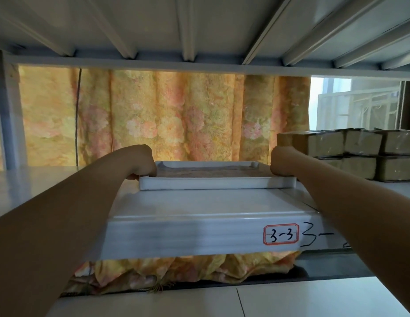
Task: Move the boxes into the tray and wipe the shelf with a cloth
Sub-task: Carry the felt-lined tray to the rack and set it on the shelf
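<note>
Tray [216,183]: white, shallow, rectangular, sitting flat on the shelf [199,202] a little back from the front lip. Long axis runs left to right across the view. Nothing inside it that can be made out; the floor of it looks mottled, cause unclear.

Left hand [142,162] is curled closed over the tray's left short end; right hand [283,162] is curled closed over the right short end. Both grip the rim, fingers hidden behind the knuckles. Forearms reach in straight from the near side, roughly level with each other, neither clearly ahead.

Boxes [359,156]: brown, wrapped in clear film, stacked two layers high at the right of the same shelf. They stand just beyond and to the right of the tray's right end, close to the right hand, apart from the tray as far as can be told. None is in the tray yet.

Key relation: the stack lies to the right of the tray, so the right hand is the nearer one for picking. Judged, the tray is being placed or squared up beside the stack, the loading step is not yet begun, and the wiping comes after. No cloth in view.

Around: shelf front carries a red-bordered label [281,234] reading 3-3, with handwritten marks beside it. Ribbed underside of the shelf above fills the top. A yellow flowered curtain [165,120] hangs behind; window light at far right.
</note>
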